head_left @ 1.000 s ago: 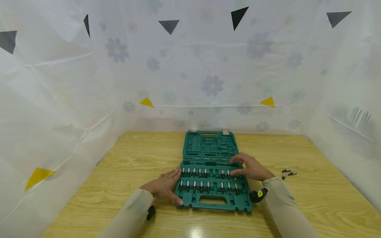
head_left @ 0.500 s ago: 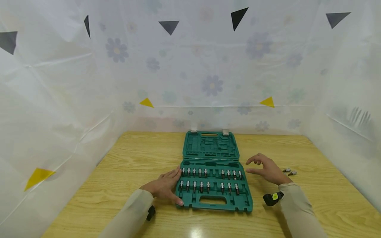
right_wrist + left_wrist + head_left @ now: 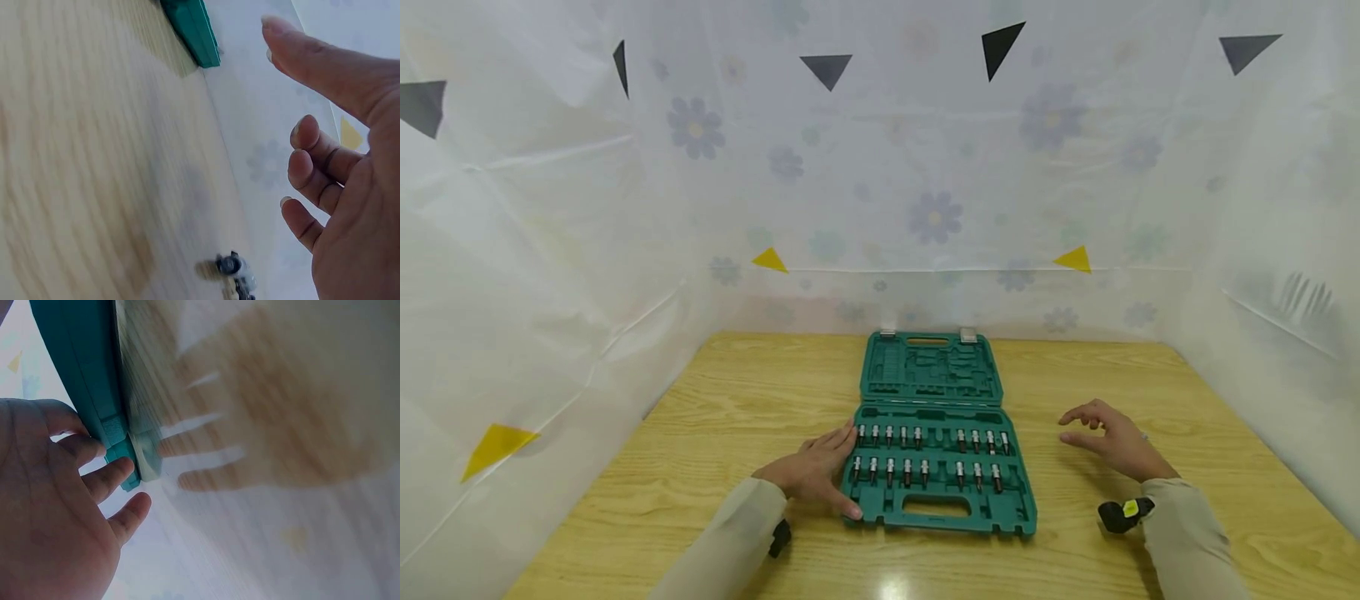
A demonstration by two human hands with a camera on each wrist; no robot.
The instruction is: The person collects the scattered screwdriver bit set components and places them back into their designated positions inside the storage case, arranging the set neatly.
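Note:
A green tool case [image 3: 951,518] lies unfolded on the wooden table, its lid [image 3: 925,340] laid back. Two rows of short metal socket bits [image 3: 890,435] stand in its slots; the bit [image 3: 1005,442] at the right end of the far row leans. My left hand [image 3: 812,472] rests along the case's left edge, fingers extended, thumb at the near corner. In the left wrist view its fingertips touch the case's green side [image 3: 78,356]. My right hand [image 3: 1112,437] hovers right of the case, fingers loosely bent and nothing between them. Loose socket bits [image 3: 234,265] show below it in the right wrist view.
White flowered sheeting [image 3: 880,183] walls in the table [image 3: 760,375] at the back and both sides. The left wrist view shows a hand's reflection on the tabletop. From the head, the right hand hides the spot of the loose bits.
My right hand has left the case's far row and moved right. A leaning bit shows at that row's right end, where the hand was. The left hand stays put.

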